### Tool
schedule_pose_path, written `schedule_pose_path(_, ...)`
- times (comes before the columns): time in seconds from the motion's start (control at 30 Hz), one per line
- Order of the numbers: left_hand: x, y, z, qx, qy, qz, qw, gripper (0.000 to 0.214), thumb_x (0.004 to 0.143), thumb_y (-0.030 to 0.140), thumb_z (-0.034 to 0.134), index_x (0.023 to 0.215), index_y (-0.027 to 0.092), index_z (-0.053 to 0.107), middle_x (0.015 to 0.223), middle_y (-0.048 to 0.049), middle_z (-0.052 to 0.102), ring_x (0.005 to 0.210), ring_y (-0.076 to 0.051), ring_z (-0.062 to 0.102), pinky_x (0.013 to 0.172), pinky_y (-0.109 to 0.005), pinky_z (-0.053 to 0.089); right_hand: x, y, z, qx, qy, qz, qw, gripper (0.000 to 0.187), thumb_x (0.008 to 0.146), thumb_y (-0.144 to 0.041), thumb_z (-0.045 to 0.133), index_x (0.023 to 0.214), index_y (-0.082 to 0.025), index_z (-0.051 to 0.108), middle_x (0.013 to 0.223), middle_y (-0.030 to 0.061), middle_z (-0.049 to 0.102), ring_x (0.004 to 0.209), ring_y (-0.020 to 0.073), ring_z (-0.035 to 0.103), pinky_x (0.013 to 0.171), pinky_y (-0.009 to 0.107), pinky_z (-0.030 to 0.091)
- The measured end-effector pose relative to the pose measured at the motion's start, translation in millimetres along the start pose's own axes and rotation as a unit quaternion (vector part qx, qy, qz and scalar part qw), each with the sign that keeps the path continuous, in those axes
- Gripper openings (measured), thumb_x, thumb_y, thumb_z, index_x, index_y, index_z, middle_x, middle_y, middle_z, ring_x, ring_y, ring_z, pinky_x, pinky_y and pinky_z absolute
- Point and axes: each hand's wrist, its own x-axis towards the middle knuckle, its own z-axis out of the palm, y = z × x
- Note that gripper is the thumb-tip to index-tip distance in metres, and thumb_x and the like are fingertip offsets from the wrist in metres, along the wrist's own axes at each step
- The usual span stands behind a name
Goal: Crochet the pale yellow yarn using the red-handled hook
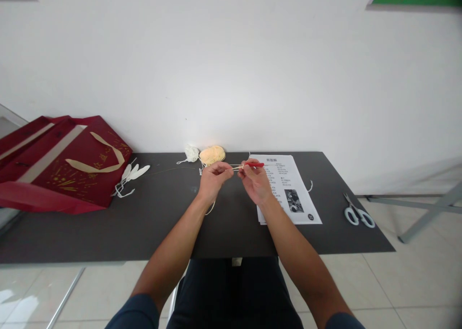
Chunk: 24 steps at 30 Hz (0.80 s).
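Note:
My left hand [212, 179] is closed, pinching a pale cream yarn strand [235, 167] that runs across to my right hand. My right hand [255, 181] is closed around a crochet hook with a red handle [255, 164], its tip pointing left toward the left fingers. Both hands hover just above the dark table [173, 223], a few centimetres apart. Behind them lie a peach-coloured yarn ball [212, 154] and a small white yarn bundle [191, 152]. A loop of yarn hangs below my left wrist.
A printed instruction sheet [288, 189] lies right of my hands. White-handled scissors [358, 214] rest near the table's right end. A dark red gift bag [65, 163] lies flat at the left, with white feather-like pieces [132, 176] beside it. A white wall stands behind.

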Motion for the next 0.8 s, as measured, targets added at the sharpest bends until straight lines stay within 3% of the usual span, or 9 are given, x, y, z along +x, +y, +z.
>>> schedule_pose_path(0.13, -4, 9, 1.4, 0.042, -0.033, 0.074, 0.996, 0.012, 0.071, 0.026, 0.087, 0.077, 0.021, 0.078, 0.084, -0.0035, 0.068, 0.073, -0.015, 0.056, 0.066, -0.028, 0.041, 1, 1, 1, -0.011, 0.010, -0.002, 1.000, 0.027, 0.076, -0.036, 0.089, 0.093, -0.030, 0.068, 0.097, -0.0036, 0.068, 0.077, 0.0124, 0.061, 0.072, 0.029, 0.053)
schedule_pose_path(0.23, -6, 12, 1.8, 0.135, -0.076, 0.140, 0.978, 0.005, 0.074, 0.021, 0.082, 0.078, 0.024, 0.081, 0.092, -0.0062, 0.069, 0.080, -0.018, 0.059, 0.066, -0.029, 0.041, 1, 1, 1, -0.007, 0.009, -0.004, 1.000, 0.027, 0.077, -0.035, 0.088, 0.093, -0.029, 0.068, 0.095, -0.0043, 0.067, 0.077, 0.0117, 0.060, 0.073, 0.029, 0.052)
schedule_pose_path(0.33, -7, 10, 1.3, 0.217, -0.076, 0.171, 0.958, 0.015, 0.073, 0.016, 0.081, 0.080, 0.029, 0.084, 0.096, -0.0065, 0.071, 0.082, -0.020, 0.059, 0.067, -0.030, 0.039, 1, 1, 2, -0.012, 0.009, -0.007, 1.000, 0.026, 0.077, -0.033, 0.088, 0.092, -0.029, 0.068, 0.093, -0.0045, 0.067, 0.075, 0.0110, 0.059, 0.073, 0.028, 0.051)
schedule_pose_path(0.63, -4, 1, -0.7, 0.283, 0.010, 0.144, 0.948, 0.014, 0.073, 0.022, 0.085, 0.080, 0.034, 0.084, 0.095, -0.0037, 0.072, 0.090, -0.022, 0.062, 0.070, -0.028, 0.040, 0, 3, 2, -0.040, 0.004, -0.003, 0.999, 0.026, 0.077, -0.035, 0.088, 0.092, -0.028, 0.068, 0.090, -0.0038, 0.067, 0.077, 0.0131, 0.063, 0.079, 0.032, 0.055)
schedule_pose_path(0.73, -3, 0, -1.7, 0.306, 0.016, 0.135, 0.942, 0.015, 0.075, 0.023, 0.083, 0.085, 0.033, 0.085, 0.096, -0.0037, 0.072, 0.092, -0.023, 0.062, 0.069, -0.028, 0.039, 0, 3, 1, -0.044, -0.002, 0.007, 0.999, 0.026, 0.079, -0.036, 0.087, 0.093, -0.028, 0.067, 0.091, -0.0041, 0.067, 0.076, 0.0127, 0.064, 0.079, 0.032, 0.055)
schedule_pose_path(0.8, -2, 0, -2.8, 0.258, -0.004, 0.101, 0.961, 0.014, 0.073, 0.020, 0.082, 0.082, 0.030, 0.083, 0.095, -0.0038, 0.071, 0.087, -0.021, 0.059, 0.068, -0.028, 0.039, 1, 2, 0, -0.039, -0.006, 0.011, 0.999, 0.025, 0.079, -0.035, 0.087, 0.093, -0.028, 0.067, 0.089, -0.0044, 0.067, 0.073, 0.0119, 0.063, 0.075, 0.031, 0.055)
